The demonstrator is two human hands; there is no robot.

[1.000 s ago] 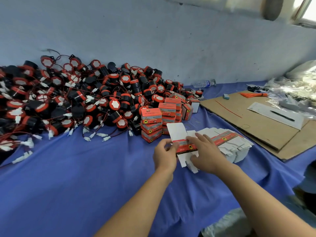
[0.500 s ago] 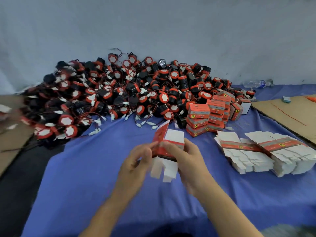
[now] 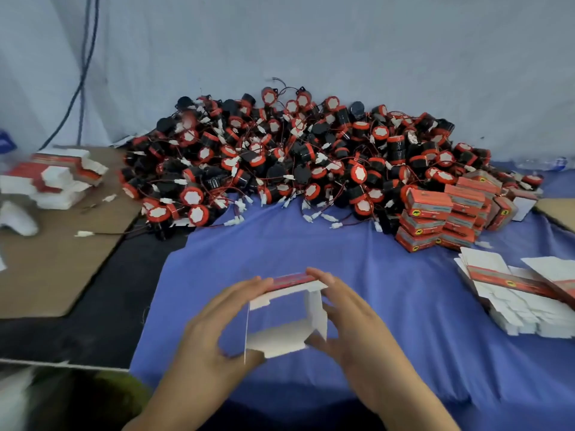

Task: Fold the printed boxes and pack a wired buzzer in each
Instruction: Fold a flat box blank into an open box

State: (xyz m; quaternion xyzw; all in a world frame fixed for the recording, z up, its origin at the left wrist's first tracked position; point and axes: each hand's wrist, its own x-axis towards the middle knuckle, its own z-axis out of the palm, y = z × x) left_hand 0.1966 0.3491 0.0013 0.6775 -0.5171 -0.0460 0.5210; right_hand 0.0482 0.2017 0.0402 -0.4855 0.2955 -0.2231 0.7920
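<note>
Gripping opposite sides, left hand (image 3: 211, 332) and right hand (image 3: 357, 332) hold a half-opened box (image 3: 277, 339), white inside, red-topped

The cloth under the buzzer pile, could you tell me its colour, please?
The cloth is plain blue-violet, seen best in the head view.

A single head-worn, wide-angle camera is looking forward and down from above and behind the hands. The left hand (image 3: 214, 334) and right hand (image 3: 357, 331), gripping a half-folded box (image 3: 286, 334), are filling the lower centre, nearest the lens. The buzzer pile (image 3: 311, 157) is lying well beyond the hands, against the wall (image 3: 311, 42). Flat boxes (image 3: 513, 293) are sitting right of the right hand, and cardboard (image 3: 46, 269) left of the left hand.
</note>
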